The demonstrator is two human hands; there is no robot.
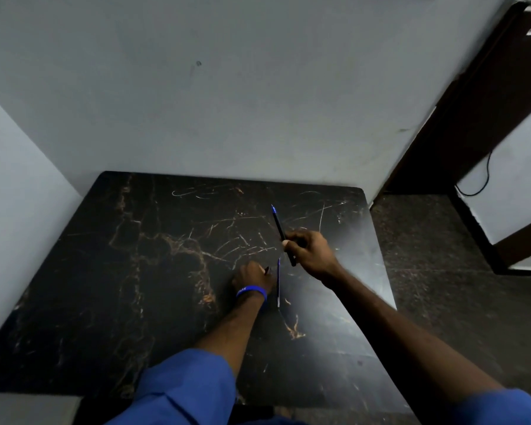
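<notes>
My right hand [308, 250] grips a black pen with a blue tip [278, 223], which points up and away over the black marble table [154, 271]. A thin blue pen refill [278, 282] lies flat on the table just below that hand. My left hand [252, 276], with a blue wristband [252, 292], rests on the table to the left of the refill, its fingers curled around a small dark part [266, 270] that is mostly hidden.
The table stands in a corner against grey walls at the back and left. To the right lie a dark speckled floor, a dark wooden door frame [478, 111] and a hanging black cable [482, 179].
</notes>
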